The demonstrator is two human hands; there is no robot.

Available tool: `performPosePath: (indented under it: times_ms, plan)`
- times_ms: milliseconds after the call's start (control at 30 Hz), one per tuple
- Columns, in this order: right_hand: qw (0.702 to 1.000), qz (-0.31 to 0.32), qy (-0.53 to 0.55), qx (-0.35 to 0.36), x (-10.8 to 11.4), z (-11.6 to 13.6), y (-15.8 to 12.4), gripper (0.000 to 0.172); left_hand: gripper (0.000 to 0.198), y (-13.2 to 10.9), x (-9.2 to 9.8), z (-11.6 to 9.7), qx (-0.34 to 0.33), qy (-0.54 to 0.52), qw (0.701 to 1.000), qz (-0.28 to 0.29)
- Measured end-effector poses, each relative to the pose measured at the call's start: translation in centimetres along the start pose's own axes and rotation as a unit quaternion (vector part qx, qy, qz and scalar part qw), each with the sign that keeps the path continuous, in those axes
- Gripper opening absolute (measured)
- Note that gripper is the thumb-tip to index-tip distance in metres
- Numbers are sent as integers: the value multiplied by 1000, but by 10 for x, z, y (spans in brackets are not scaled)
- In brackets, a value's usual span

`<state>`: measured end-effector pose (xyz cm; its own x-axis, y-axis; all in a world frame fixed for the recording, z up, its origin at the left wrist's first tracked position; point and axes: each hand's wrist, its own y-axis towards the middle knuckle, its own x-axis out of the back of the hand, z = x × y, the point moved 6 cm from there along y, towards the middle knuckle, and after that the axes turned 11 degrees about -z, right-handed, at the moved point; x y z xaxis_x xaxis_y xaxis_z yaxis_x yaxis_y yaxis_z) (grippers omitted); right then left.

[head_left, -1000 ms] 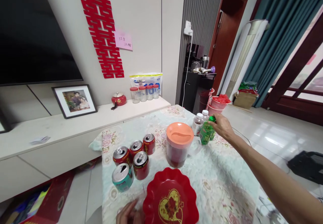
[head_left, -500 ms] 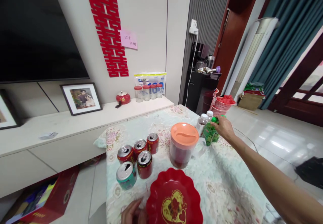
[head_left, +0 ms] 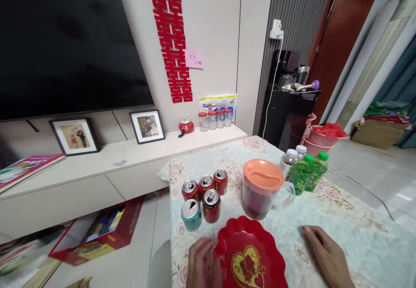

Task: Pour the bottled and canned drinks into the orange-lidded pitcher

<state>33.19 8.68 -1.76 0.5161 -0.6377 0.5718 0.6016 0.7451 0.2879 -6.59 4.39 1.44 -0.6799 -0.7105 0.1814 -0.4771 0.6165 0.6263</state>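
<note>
My left hand (head_left: 203, 262) rests at the left rim of a red scalloped tray (head_left: 260, 240) with a gold heart print. Its fingers are loosely bent and apart, and they seem to touch the rim. My right hand (head_left: 326, 253) lies on the flowered tablecloth, right of the tray, with fingers stretched forward and nothing held. Behind the tray stands a clear pitcher (head_left: 258, 199) of dark liquid under an orange lid (head_left: 264, 174). Several red cans (head_left: 212, 208) and one teal can (head_left: 191, 214) are grouped at left. Two green bottles (head_left: 301, 175) stand upright beside two white-capped bottles (head_left: 287, 162).
Along the wall runs a low white cabinet (head_left: 149, 153) with framed photos (head_left: 147, 126), red-lidded jars (head_left: 212, 121) and a red pot (head_left: 186, 127). Pink baskets (head_left: 320, 138) stand beyond the table's right corner. An open red box (head_left: 107, 236) sits on the floor at left.
My right hand has let go of a green bottle and come back to the cloth near the tray. The view has turned left. My left hand stays beside the tray.
</note>
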Motion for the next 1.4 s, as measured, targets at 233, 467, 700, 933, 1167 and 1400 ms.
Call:
performPosePath:
  times_ms: [233,467,700,933,1167,1400]
  plan:
    - [999,33,7,-14,-11,-12,-3,50,34,139,-68,-61,-122,140,967,176]
    - [999,30,18,-5,-12,-13,-6,49,70,183,-151,-44,-115,319,857,388]
    - [999,28,26,15,-15,-13,-7,47,60,173,-179,-26,-125,364,804,453]
    - [999,29,36,14,-18,-15,-8,47,42,184,-180,-62,-139,366,819,419]
    - [998,16,58,8,-13,-9,-9,48,55,190,-114,-124,-97,258,919,281]
    - [995,5,100,-25,-6,1,-10,45,54,88,-63,-89,-55,145,939,307]
